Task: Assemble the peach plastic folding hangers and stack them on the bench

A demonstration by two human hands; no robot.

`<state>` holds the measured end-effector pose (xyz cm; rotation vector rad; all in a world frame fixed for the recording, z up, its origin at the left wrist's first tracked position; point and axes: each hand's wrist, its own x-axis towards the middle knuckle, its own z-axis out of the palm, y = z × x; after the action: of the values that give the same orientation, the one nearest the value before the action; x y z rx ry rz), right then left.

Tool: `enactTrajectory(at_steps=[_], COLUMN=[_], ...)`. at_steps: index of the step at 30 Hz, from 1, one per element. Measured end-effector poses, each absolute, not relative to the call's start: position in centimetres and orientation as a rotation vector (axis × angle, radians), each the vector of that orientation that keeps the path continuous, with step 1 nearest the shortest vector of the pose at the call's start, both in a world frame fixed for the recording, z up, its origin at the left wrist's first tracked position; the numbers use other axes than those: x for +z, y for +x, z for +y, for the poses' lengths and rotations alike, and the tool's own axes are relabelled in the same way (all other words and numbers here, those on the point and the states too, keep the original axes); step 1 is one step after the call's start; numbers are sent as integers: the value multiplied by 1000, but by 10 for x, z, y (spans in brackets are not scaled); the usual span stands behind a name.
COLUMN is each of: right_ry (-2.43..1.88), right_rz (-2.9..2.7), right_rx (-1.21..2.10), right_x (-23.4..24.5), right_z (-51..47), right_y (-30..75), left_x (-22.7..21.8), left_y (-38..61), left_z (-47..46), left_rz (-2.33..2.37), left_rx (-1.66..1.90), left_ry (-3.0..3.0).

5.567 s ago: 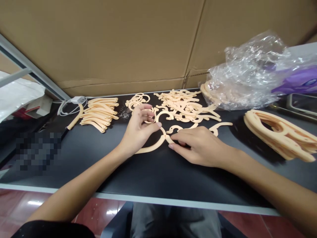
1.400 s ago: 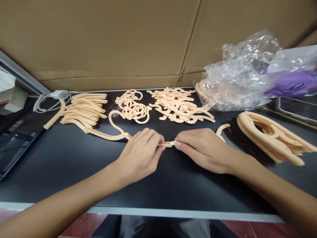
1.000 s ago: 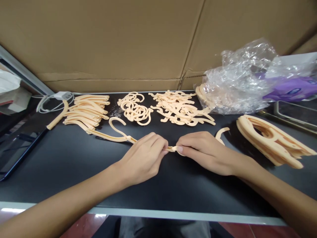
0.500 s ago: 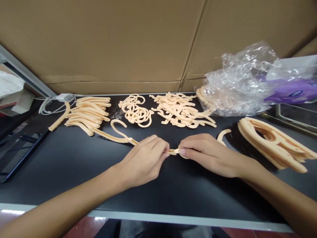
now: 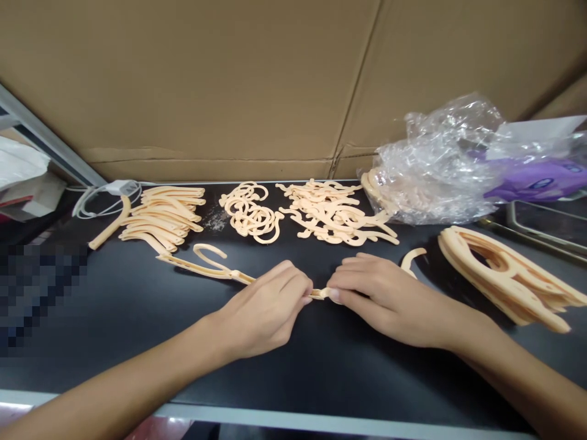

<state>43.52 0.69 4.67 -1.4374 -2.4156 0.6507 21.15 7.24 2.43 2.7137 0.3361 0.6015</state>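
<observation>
A cream plastic clothes hanger with its hook folded back lies across the front of the table. My left hand is closed around its arm. At the hanger's right end, my right hand pinches a small end piece between thumb and fingers, a short gap from my left hand; most of that piece is hidden by the hand. Just behind my right hand a loose curved hanger part sticks out on the black tabletop.
Behind lie piles of straight hanger arms, hooks and wavy arms. Stacked hangers stand at right, a clear plastic bag behind them. One curved arm and a white cable sit left, cardboard at the back.
The hanger's left part and hook have shifted slightly left and tilted lower. Both hands keep their grip at nearly the same place; the camera view has moved a little.
</observation>
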Motion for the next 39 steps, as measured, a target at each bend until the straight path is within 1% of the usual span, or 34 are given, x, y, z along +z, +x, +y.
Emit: enactTrajectory(at_steps=[14,25,32,39], right_ry=[-1499,-1506,-1514,-1478], right_rz=[-2432,-2448,-2483,-2502], right_rx=[499,239,212,91], right_x=[44,40,43,40], right_z=[1,0,-3,-6], right_y=[431,426,424,422], left_x=[24,26,24,23], left_y=[210,212,211,211], left_z=[74,72,72,72], left_rz=[330,400,401,395], left_rx=[601,652,663,657], left_ry=[2658,2607,2614,2622])
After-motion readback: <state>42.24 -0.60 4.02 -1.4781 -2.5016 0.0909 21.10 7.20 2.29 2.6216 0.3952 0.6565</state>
